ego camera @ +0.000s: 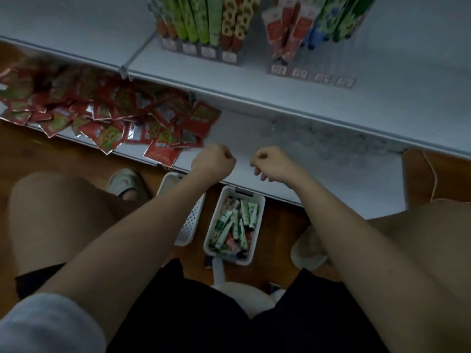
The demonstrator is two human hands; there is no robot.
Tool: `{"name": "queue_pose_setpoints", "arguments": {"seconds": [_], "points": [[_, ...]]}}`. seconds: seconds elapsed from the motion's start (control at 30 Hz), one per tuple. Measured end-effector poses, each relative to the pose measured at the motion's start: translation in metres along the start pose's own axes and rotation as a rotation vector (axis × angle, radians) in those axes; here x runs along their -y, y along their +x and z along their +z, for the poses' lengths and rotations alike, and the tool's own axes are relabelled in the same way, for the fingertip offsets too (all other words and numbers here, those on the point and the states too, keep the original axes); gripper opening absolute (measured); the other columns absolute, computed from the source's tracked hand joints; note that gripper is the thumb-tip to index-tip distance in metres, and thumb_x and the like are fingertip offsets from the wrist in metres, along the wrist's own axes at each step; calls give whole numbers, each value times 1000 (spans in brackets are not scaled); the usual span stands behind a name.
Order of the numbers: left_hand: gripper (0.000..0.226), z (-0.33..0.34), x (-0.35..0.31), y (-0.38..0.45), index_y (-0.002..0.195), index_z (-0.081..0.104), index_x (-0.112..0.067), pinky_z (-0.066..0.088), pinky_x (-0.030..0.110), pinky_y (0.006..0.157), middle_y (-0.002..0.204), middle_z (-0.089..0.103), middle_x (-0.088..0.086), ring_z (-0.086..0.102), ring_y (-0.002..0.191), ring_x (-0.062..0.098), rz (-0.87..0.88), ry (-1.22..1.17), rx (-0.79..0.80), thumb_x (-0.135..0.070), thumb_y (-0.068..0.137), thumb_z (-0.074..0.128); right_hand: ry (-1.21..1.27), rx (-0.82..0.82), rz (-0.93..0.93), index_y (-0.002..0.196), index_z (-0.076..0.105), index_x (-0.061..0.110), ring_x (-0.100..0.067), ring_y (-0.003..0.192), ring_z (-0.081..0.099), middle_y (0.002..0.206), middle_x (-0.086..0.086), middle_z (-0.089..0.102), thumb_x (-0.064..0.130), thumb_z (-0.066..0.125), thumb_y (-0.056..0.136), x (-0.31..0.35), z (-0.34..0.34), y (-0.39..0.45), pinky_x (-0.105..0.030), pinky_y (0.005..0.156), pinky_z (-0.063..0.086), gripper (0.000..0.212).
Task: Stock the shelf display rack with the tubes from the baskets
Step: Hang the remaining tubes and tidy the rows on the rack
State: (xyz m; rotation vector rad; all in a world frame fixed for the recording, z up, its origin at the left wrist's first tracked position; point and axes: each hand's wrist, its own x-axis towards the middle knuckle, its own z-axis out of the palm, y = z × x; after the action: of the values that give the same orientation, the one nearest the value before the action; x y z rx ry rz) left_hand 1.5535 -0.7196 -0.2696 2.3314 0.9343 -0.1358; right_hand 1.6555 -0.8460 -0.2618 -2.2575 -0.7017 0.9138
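Note:
A white basket (251, 244) on the floor between my knees holds several green, white and red tubes (233, 226). A second white perforated basket (190, 220) stands left of it, mostly hidden by my left forearm. My left hand (215, 159) and my right hand (271, 163) hover side by side above the lower shelf's front edge, both with fingers curled and nothing seen in them. On the upper shelf stand two display racks: the left rack (204, 50) holds green and orange tubes upright, the right rack (312, 76) holds red, blue and green tubes.
A heap of red sachets (107, 113) covers the left part of the lower white shelf (331, 179). My bare knees flank the baskets, with slippers on the wooden floor. A white stool leg sits below the baskets.

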Motion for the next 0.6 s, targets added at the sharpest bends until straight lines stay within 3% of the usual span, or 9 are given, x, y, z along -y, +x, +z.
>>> {"name": "queue_pose_setpoints", "arguments": {"seconds": [0.07,0.2,0.33,0.4,0.47,0.5,0.57,0.6], "points": [[20,18,21,2,97,68,-15,52,35,75,90,66,10,62,85,30,-64,7,50,-29,92,55,15,70,88,95,67,-2,-30,70,63,84,-17,68,18,52,98,-20,25,7,-34,58,49,24],[27,70,66,3,73,64,-6,52,34,65,73,64,13,60,67,28,-188,42,217,-20,93,51,24,212,266,74,63,1,-35,75,68,80,-21,68,13,50,96,-65,74,20,-35,59,52,28],[13,136,104,-5,94,63,-9,56,38,69,87,63,10,63,75,25,-314,102,381,-17,96,53,17,335,440,84,60,-3,-39,84,69,92,-28,67,9,51,95,-115,120,34,-41,72,59,19],[9,161,116,-8,89,53,-16,58,41,73,79,52,4,62,79,26,-334,130,456,-14,98,52,-10,358,499,73,56,4,-39,84,69,93,-28,68,6,54,92,-140,141,43,-36,68,57,20],[14,184,126,-8,89,44,-17,54,39,67,72,41,1,58,72,22,-338,174,506,-10,99,49,-66,366,529,66,46,13,-27,65,59,77,-15,60,6,54,91,-156,161,49,-34,61,52,27],[11,193,128,-8,93,43,-16,49,36,64,71,41,2,52,66,19,-354,193,534,-8,100,47,-97,383,538,64,40,15,-21,56,46,68,-9,49,6,53,92,-161,168,51,-34,55,43,32],[8,212,131,-8,101,48,-11,44,33,64,77,48,6,49,65,19,-386,166,549,-3,99,47,-113,431,559,63,31,17,-18,51,25,61,-6,30,4,48,95,-167,184,53,-32,52,26,39],[11,219,131,-7,107,50,-8,44,34,66,85,53,10,54,72,23,-389,158,538,-2,98,47,-98,433,580,64,33,17,-19,52,25,61,-7,31,3,48,96,-169,191,54,-32,52,25,38]]}}
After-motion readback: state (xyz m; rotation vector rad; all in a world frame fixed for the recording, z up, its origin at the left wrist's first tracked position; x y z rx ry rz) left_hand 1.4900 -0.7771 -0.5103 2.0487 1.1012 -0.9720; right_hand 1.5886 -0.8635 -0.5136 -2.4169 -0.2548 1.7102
